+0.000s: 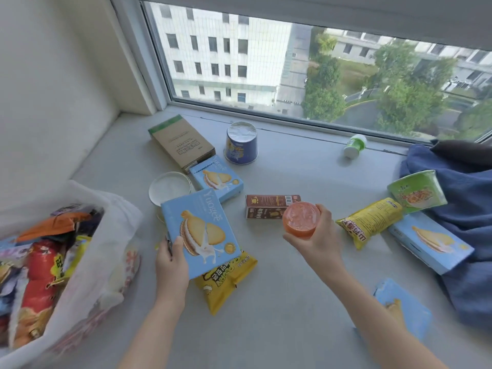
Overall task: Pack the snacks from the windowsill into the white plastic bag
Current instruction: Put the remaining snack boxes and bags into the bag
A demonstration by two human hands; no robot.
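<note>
Blue biscuit box (201, 233): centre-left of frame, my left hand (171, 258) grips its lower edge; light, stiff card, best held by edges.
Orange jelly cup (300, 219): centre, my right hand (316, 235) wraps it; smooth, probably slippery.
White plastic bag (106, 251): lower left, open, nearly full.

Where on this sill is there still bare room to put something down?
Bare sill lies between the blue cup and the green-capped bottle, and near the front between the forearms. Around the brown box and the biscuit boxes it is crowded.
</note>
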